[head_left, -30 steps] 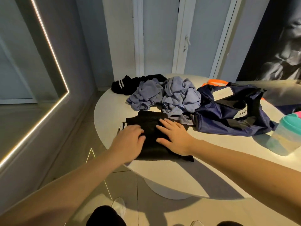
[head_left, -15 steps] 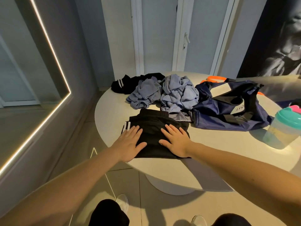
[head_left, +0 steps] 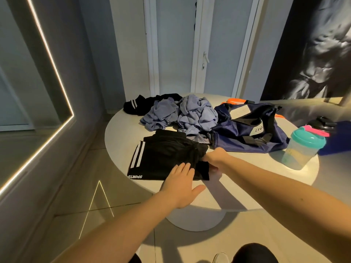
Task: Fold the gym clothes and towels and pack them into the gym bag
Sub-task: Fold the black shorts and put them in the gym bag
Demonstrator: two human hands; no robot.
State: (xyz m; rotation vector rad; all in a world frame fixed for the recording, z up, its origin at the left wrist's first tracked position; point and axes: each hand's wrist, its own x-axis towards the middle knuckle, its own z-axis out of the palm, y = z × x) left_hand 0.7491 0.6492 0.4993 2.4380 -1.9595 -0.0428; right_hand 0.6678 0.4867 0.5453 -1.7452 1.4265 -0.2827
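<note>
The left hand [head_left: 182, 185] lies flat with straight fingers, its fingertips pressing the near edge of the black shorts [head_left: 167, 154] and its palm over the table rim. Just beyond it, at its 1 o'clock, the right hand [head_left: 215, 158] grips the shorts' right edge. A flap of cloth covers its fingertips, so the exact pinch is hard to make out. The shorts lie at about 8 o'clock on the round white table [head_left: 247, 179]. They carry three white stripes and the word "SPORTS", which reads upside down from here.

At 3 o'clock stands a clear shaker bottle [head_left: 302, 149] with a teal lid. The navy gym bag [head_left: 245, 135] slumps at 2 o'clock; its white label shows only "LVG", the rest hidden by a fold. A lavender heap [head_left: 195, 114] lies crumpled at 12 o'clock and partly overlaps the bag. Behind the heap at 11 o'clock lies a black striped garment [head_left: 142, 106], half hidden.
</note>
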